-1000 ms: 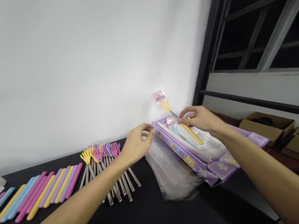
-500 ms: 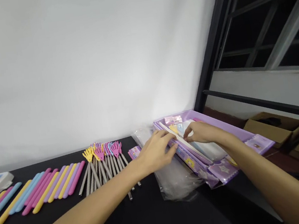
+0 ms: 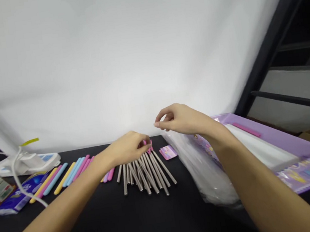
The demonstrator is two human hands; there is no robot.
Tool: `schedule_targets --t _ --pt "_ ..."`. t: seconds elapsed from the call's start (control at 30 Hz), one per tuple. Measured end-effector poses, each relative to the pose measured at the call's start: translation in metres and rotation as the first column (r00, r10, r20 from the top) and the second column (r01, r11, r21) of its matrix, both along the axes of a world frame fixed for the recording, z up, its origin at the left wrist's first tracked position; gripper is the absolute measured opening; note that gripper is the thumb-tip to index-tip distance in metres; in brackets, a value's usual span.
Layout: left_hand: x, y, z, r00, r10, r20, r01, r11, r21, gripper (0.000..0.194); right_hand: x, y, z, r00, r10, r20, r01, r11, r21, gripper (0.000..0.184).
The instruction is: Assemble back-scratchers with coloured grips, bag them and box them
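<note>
My left hand (image 3: 127, 148) curls over the top of a fan of steel rods (image 3: 144, 177), with its fingers on a pink plastic hand-shaped back scratcher head (image 3: 147, 144). The hand hides most of the other heads. Above the rods, my right hand (image 3: 178, 118) hangs in the air with fingertips drawn together, holding nothing I can see. A small pink card (image 3: 168, 152) lies on the table just right of the rods. Coloured plastic handles (image 3: 70, 172) lie in a row further left, partly behind my left forearm.
A clear plastic bag (image 3: 205, 170) lies right of the card beside a purple tray (image 3: 278, 133) holding a white sheet (image 3: 263, 147). At the left of the black table (image 3: 146, 221) are a white device (image 3: 26, 163) with a cord and a blue packet (image 3: 18, 198).
The view has swung left, moving the tray toward the right edge. Both hands have left the tray and moved left, the left going down onto the rods and the right rising above them.
</note>
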State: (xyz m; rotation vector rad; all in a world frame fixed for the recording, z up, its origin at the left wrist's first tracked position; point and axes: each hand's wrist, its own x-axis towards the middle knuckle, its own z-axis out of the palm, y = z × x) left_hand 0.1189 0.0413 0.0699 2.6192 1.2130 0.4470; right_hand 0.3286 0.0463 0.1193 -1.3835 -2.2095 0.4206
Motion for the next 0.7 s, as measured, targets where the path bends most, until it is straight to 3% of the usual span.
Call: schedule_targets --t 0.1,0.23,0.5,0.6,0.7 --pt "-0.031 -0.008 0.008 0.998 0.025 -0.051 -0.029 0.996 -0.082 0.033 -0.018 0.003 -0.007 0.992 0.114 0.052 -0.108 0.988 -0.107 0.024" --pt "-0.056 -0.011 0.007 0.999 0.015 -0.048 -0.020 0.993 -0.113 0.032 -0.033 0.007 -0.023 0.980 0.152 0.131 -0.128 0.976 -0.179 0.025" --pt "-0.068 -0.007 -0.004 0.999 0.001 -0.041 -0.008 0.987 -0.162 0.021 -0.027 0.016 -0.050 0.954 0.239 0.182 -0.184 0.943 -0.279 0.031" --pt "-0.066 -0.006 -0.007 0.997 -0.014 -0.070 0.001 0.984 -0.179 0.019 -0.016 0.019 -0.049 0.939 0.272 0.211 -0.203 0.933 -0.299 0.032" --pt "-0.071 -0.010 0.008 0.990 -0.020 -0.139 -0.005 0.983 -0.181 0.017 0.007 0.020 -0.031 0.926 0.276 0.257 -0.179 0.922 -0.344 0.037"
